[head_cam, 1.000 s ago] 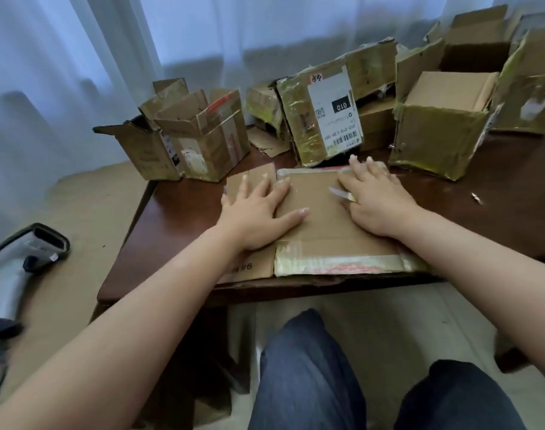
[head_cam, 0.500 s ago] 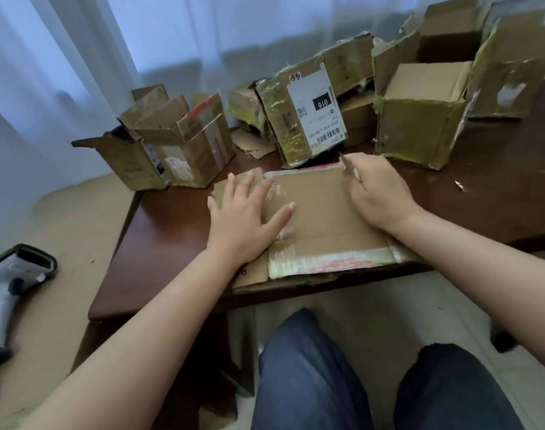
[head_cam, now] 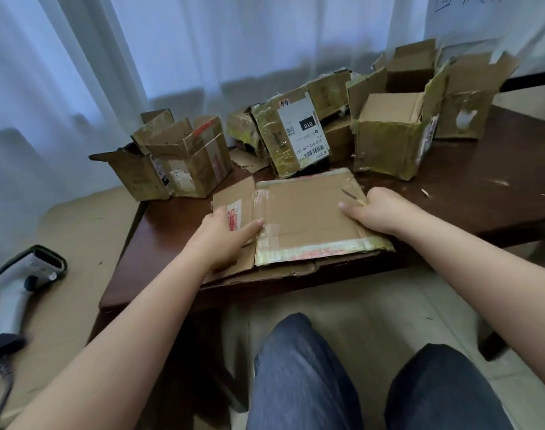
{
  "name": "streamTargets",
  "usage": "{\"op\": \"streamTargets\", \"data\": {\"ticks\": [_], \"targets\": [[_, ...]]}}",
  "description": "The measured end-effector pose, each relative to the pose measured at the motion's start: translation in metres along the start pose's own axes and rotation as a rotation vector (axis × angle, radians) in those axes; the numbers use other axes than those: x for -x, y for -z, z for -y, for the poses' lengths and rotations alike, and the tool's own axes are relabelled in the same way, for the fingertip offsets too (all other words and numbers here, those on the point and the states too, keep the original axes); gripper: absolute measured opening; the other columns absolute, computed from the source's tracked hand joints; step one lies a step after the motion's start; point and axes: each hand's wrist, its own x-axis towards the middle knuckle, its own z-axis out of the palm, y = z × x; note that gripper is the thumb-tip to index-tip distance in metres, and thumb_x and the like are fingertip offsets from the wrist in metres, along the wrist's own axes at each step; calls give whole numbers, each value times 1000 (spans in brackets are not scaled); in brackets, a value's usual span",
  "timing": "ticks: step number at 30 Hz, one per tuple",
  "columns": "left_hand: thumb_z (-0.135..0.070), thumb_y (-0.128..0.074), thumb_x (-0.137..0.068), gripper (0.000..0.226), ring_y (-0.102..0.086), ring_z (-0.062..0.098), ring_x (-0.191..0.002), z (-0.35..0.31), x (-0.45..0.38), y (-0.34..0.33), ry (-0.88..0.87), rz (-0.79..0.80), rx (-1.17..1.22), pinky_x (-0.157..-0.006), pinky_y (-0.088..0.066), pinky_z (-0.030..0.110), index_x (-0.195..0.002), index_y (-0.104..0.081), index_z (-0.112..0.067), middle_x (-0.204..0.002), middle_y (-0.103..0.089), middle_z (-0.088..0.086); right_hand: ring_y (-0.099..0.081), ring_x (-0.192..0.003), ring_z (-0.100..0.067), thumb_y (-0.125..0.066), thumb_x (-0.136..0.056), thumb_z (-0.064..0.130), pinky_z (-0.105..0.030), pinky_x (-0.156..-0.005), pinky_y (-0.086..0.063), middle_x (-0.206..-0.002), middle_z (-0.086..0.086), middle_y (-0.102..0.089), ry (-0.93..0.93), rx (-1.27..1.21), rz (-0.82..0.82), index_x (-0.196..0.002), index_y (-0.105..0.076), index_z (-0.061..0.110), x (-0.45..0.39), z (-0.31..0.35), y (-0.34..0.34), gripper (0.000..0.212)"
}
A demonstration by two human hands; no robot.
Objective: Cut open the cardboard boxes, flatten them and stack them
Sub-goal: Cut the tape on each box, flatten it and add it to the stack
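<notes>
The left hand (head_cam: 221,240) grips the left edge of the flattened cardboard box (head_cam: 305,215), thumb lying on top near a patch of clear tape and the fingers curled round the side flap with its red-printed label. The right hand (head_cam: 378,211) pinches the opposite edge, thumb pressed on the upper face and the other fingers tucked under or behind the board, so how they lie cannot be told; a thin, pale sliver pokes out just ahead of that thumb, too small to make out. Between the two hands the box lies flat on a further layer of cardboard at the near edge of the dark wooden table (head_cam: 470,193), its taped front strip just reaching that edge. Beyond the fingertips stands a tape-wrapped box with a white shipping label (head_cam: 291,138), tilted and close to the flat board's far edge. Beyond the left hand sits a cluster of opened brown boxes (head_cam: 175,159) at the table's far left corner. Beyond the right hand an open-topped box with yellowish tape (head_cam: 389,141) stands upright, with more opened boxes (head_cam: 445,88) behind it. Well off to the left of the left arm, a handheld barcode scanner (head_cam: 19,287) rests on the floor.
</notes>
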Motion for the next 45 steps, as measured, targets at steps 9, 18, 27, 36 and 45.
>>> {"op": "streamTargets", "data": {"ticks": [9, 18, 27, 36, 45], "targets": [[-92, -62, -22, 155, -47, 32, -122, 2, 29, 24, 119, -11, 84, -97, -46, 43, -146, -15, -13, -139, -43, 11, -58, -83, -21, -75, -77, 47, -29, -56, -40, -96, -6, -61, -14, -416, 0, -107, -59, 5, 32, -11, 0, 53], [-76, -75, -47, 136, -45, 38, -122, -90, 37, 53, -117, -369, 127, -99, -44, 47, -146, -9, -10, -136, -37, 22, -61, -99, -26, -63, -75, 66, -46, -88, -50, -108, -2, -64, 46, -383, -368, -112, -59, 14, 50, -41, 80, 65], [-40, -91, -54, 93, -60, 18, -107, -240, 13, 46, -613, -325, 437, -96, -49, 44, -127, -38, -20, -115, -61, -3, -54, -114, -37, -43, -81, 75, -41, -85, -43, -122, -13, -61, -324, -261, -710, -118, -60, 13, 45, -139, 159, 73], [-52, -87, -43, 110, -60, 27, -107, -369, -56, -17, -539, -254, 451, -92, -51, 48, -133, -31, -21, -121, -57, 5, -50, -106, -20, -59, -65, 77, -32, -84, -43, -117, 2, -42, 72, -118, -728, -132, -52, 36, 28, -187, 187, 79], [-15, -82, -56, 70, -68, 34, -91, -447, -95, -43, -345, 123, 830, -73, -59, 53, -118, -51, -9, -109, -66, 16, -60, -71, -26, -86, -63, 24, -24, -48, -37, -99, -4, -57, 294, 378, -936, -120, -65, 22, -26, -233, 192, 61]]}}
